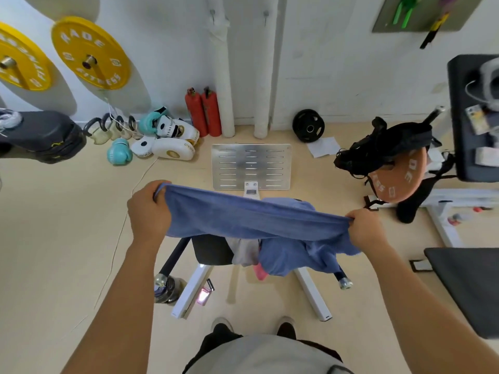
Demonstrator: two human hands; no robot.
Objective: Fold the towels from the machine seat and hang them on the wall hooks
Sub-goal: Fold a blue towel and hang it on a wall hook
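Both arms reach forward over the machine seat (212, 249). A blue towel (243, 217) is stretched between the hands, held up in the air above the seat.

Left hand (148, 209): fingers curled tight round the towel's left end, edge of cloth bunched over the knuckles. Right hand (366, 229): fingers closed on the right end, cloth gathered into a pinch at the top of the fist. The towel's top edge runs taut from one grip to the other, sloping down toward the right hand; the lower part sags.

More cloth lies heaped on the seat under the held towel: another blue towel (294, 257) draped over the right side and hanging down, a grey towel (244, 252) in the middle, and a bit of pink cloth (260, 271) poking out below. Only the left part of the black seat pad shows.

Two wall hooks (266, 16) sit high on the white wall straight ahead, well apart from the hands. I cannot tell whether anything hangs on them.

Beyond the seat, a metal footplate (251, 166) stands on the floor. Two red fire extinguishers (204, 113) lean by the wall, with boxing gloves (162, 136) to their left. Yellow weight plates (90, 52) are mounted on the left wall. A black bag (383, 147) rests on an orange plate (399, 179) at right.
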